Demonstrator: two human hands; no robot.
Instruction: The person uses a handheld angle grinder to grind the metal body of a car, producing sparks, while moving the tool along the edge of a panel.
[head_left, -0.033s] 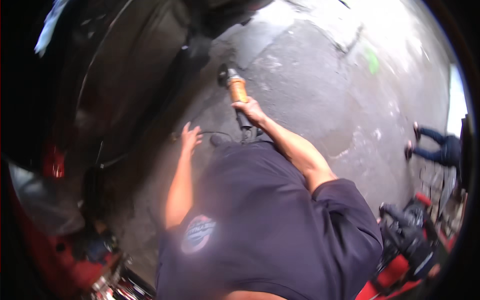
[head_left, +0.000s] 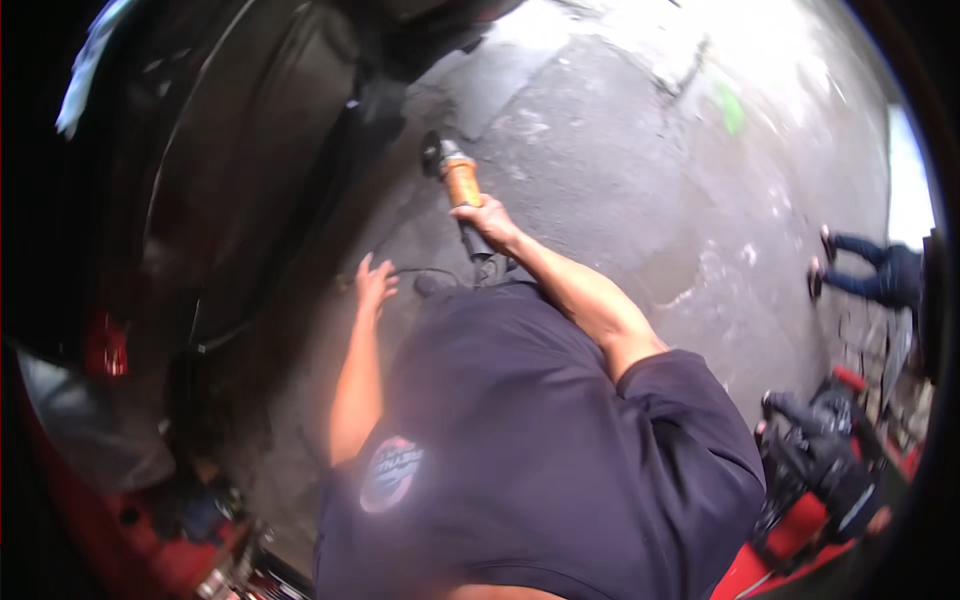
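Note:
An angle grinder (head_left: 462, 184) with an orange body, a metal head and a dark disc is gripped in my right hand (head_left: 490, 222). Its head points away from me, and its dark rear end comes back toward my shirt. To the left, my left hand (head_left: 375, 284) is held out with its fingers apart and nothing in it. A dark cord (head_left: 425, 271) runs between that hand and my body; I cannot tell whether they touch. Blur softens the finger details.
A dark car body (head_left: 260, 130) fills the left side. Grey concrete floor (head_left: 620, 170) stretches ahead and right. At the far right stands a person in blue trousers (head_left: 860, 285); another person in dark clothes (head_left: 825, 450) is lower right, beside red equipment (head_left: 790, 525).
My hands and the angle grinder sit slightly further left in the view, as do the car and floor marks. The grip on the grinder and the spread left fingers look the same.

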